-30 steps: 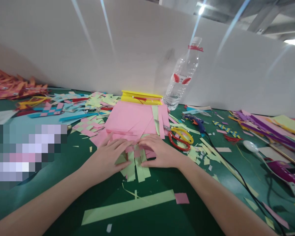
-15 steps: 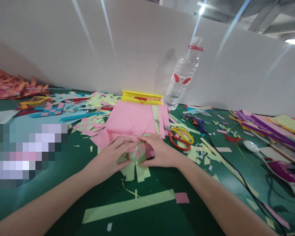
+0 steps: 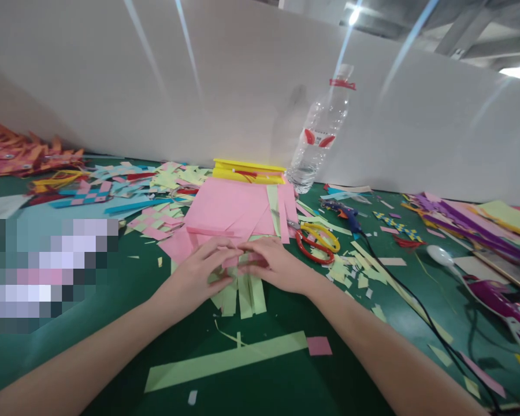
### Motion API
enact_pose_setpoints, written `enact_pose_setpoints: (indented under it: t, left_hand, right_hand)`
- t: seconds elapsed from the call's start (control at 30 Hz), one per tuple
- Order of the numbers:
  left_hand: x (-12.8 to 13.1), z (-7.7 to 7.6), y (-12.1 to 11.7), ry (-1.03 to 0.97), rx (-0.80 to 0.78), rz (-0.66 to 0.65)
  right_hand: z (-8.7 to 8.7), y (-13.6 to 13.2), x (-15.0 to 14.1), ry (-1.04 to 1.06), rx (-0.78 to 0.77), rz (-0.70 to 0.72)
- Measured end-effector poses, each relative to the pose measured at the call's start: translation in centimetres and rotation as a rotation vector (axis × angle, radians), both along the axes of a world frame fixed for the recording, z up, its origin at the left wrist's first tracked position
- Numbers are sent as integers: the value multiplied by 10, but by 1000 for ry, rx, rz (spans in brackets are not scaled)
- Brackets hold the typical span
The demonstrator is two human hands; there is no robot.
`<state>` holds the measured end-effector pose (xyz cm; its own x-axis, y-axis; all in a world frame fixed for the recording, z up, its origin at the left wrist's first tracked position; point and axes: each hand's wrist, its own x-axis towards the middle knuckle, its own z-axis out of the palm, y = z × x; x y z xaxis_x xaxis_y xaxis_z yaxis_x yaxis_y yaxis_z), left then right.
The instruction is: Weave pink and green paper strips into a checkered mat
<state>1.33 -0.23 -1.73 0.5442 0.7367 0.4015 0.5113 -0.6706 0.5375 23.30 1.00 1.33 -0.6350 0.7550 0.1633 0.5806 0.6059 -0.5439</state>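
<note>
From here I see pale-green paper strips point(image 3: 245, 296) between and beneath the left hand point(image 3: 198, 267) and right hand point(image 3: 282, 264), both equally near, long axis running near-to-far; I cannot tell whether the curled fingers pinch them.

Pale-green paper strips point(image 3: 245, 297), pink pieces point(image 3: 230, 262) among — ends splayed on green tabletop point(image 3: 320, 387).

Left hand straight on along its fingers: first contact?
Likely the right hand: the left hand points across at it, and the two nearly meet in the picture. Depth is unclear, so they may already touch; pale green strips show below.
</note>
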Motion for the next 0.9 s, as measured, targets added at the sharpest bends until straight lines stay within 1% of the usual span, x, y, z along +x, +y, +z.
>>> enact_pose_setpoints:
  t: [0.1, 0.23, 0.37, 0.47, 0.63, 0.77, 0.9]
  left_hand:
    - [0, -1, -1, 4, 14, -9]
    - [0, 3, -3, 11, 75, -29]
    - [1, 7, -5, 45, 97, -18]
    - [3, 7, -5, 39, 119, -33]
    - [3, 5, -5, 39, 90, -45]
    - [3, 4, -5, 44, 102, -54]
    - [3, 5, -5, 22, 110, -62]
  right_hand:
    - [-4, 2, -2, 6, 15, 10]
    - [-9, 5, -4, 24, 33, -24]
    - [-9, 6, -7, 41, 45, -44]
    - [-7, 5, -9, 98, -4, -60]
    - [-6, 2, -9, 158, -117, -70]
    - [-6, 2, -9, 120, -96, -69]
    - [-7, 2, -11, 138, -92, -41]
